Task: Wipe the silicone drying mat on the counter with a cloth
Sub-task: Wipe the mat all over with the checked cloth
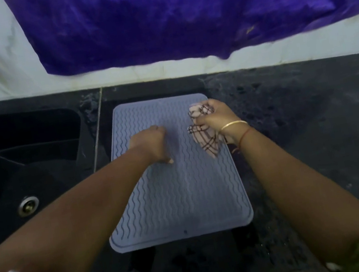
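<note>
In the head view, a bunched checked cloth [207, 141] is clutched in the right grip [215, 117], whose fingers are curled tightly round it. Just to its left, the left grip [151, 144] is closed in a fist with nothing held and is rested on the grey silicone drying mat [176, 191]. The mat is spread flat on the dark tabletop [306, 137] beneath both grips.

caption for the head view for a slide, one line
Right hand grips checked cloth on grey mat; left hand rests on the mat.
</note>
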